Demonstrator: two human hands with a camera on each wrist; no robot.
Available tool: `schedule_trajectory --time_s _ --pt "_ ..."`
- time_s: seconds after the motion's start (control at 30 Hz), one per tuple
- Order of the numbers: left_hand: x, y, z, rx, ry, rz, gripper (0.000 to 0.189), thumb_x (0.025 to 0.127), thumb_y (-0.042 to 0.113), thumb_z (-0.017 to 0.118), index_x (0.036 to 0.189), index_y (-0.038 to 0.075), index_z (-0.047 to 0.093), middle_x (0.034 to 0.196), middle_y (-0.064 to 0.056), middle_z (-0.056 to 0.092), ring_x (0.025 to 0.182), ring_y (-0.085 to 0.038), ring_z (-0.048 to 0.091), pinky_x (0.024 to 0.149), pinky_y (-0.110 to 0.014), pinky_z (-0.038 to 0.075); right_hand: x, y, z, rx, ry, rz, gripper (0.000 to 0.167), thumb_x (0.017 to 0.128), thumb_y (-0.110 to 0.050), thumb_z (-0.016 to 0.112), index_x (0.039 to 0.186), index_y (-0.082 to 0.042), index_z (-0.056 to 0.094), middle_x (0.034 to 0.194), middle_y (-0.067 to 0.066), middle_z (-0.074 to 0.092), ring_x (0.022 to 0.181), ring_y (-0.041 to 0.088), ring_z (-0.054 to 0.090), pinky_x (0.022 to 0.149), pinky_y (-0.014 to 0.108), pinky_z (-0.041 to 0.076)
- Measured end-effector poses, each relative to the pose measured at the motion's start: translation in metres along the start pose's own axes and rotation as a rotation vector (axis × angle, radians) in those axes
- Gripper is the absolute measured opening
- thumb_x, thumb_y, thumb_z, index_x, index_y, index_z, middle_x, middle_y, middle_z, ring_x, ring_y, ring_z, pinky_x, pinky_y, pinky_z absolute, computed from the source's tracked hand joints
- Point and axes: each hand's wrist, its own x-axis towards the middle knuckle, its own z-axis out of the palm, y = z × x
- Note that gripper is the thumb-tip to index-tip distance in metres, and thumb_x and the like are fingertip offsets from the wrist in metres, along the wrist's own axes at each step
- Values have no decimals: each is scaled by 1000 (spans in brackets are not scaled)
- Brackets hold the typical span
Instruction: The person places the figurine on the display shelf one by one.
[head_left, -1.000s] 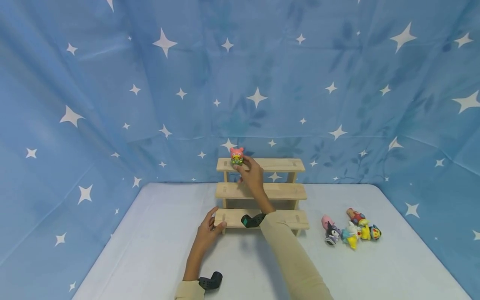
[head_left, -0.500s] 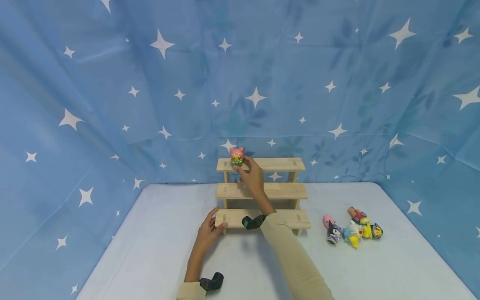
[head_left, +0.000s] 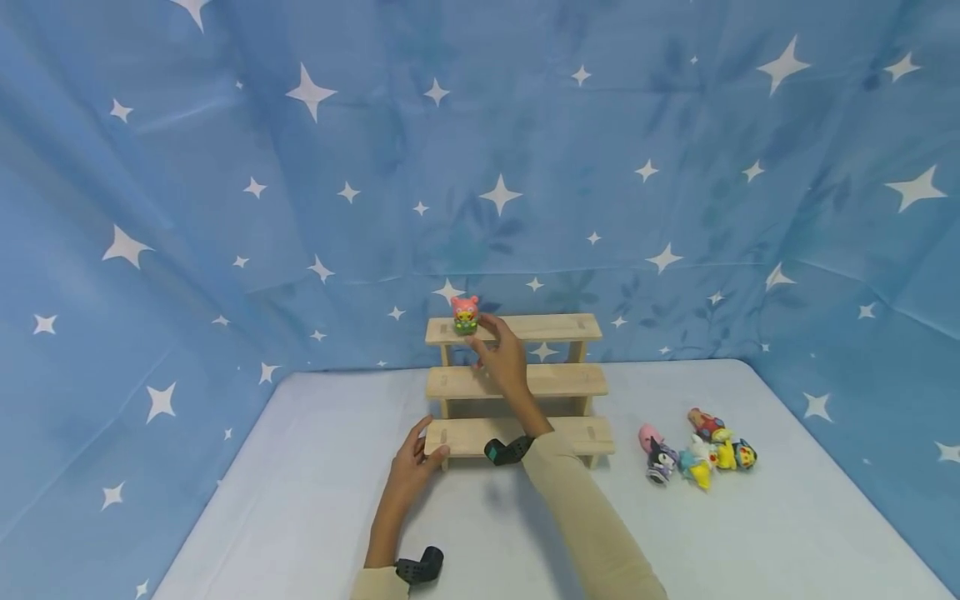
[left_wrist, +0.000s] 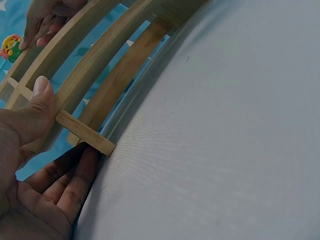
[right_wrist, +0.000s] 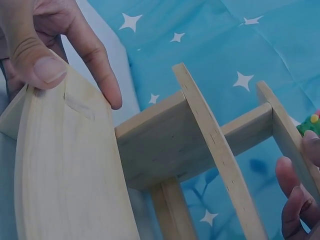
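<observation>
A three-step wooden display stand (head_left: 558, 382) stands on the white table. On the left end of its top step is a small toy figurine (head_left: 465, 308), pink-hooded with a yellow face and green lower part. My right hand (head_left: 504, 358) reaches over the lower steps and pinches the figurine's right side with thumb and index finger. At the lowest step's left end, my left hand (head_left: 411, 467) grips the stand. Its thumb (right_wrist: 49, 70) presses on the step's top, while other fingers (left_wrist: 75, 192) lie against the wooden leg. The figurine is mostly out of frame in the right wrist view.
Several toy figurines lie in a cluster right of the stand, among them a pink one (head_left: 649, 435), a black-and-purple one (head_left: 660, 462) and a yellow one (head_left: 724, 455). A blue starred curtain (head_left: 360, 167) hangs behind and beside the table (head_left: 300, 500).
The figurine has come down slightly onto the top step, with the right hand following it. The left hand stays at the stand. The whole head view has shifted a little.
</observation>
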Motion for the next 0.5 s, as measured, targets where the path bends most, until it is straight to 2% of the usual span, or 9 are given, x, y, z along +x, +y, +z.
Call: schedule_trajectory --time_s 0.07,0.17,0.33,0.5 --pt "4 -10 1 4 7 7 68 93 27 68 151 14 34 133 -23 59 123 -35 59 96 -44 52 -1 0 -2 18 4 -4 54 88 -19 73 136 -3 53 134 9 63 51 31 66 38 19 39" --pt "4 -12 1 8 5 12 68 94 27 67 151 13 34 133 -24 59 123 -35 59 95 -42 53 -5 2 -5 40 13 -6 53 88 -17 73 135 -1 53 134 11 62 52 30 65 39 18 39" --pt "3 -12 1 20 4 9 68 93 28 68 151 13 34 133 -25 59 123 -35 59 94 -40 54 -12 5 -9 57 -1 8 47 91 -18 70 135 -7 55 135 8 61 55 28 66 42 20 41" --pt "5 -11 1 18 8 12 68 93 27 67 151 11 34 133 -24 59 123 -35 59 95 -40 53 -20 1 -20 101 -40 -14 49 93 -19 68 137 -4 53 137 14 57 62 34 68 47 20 44"
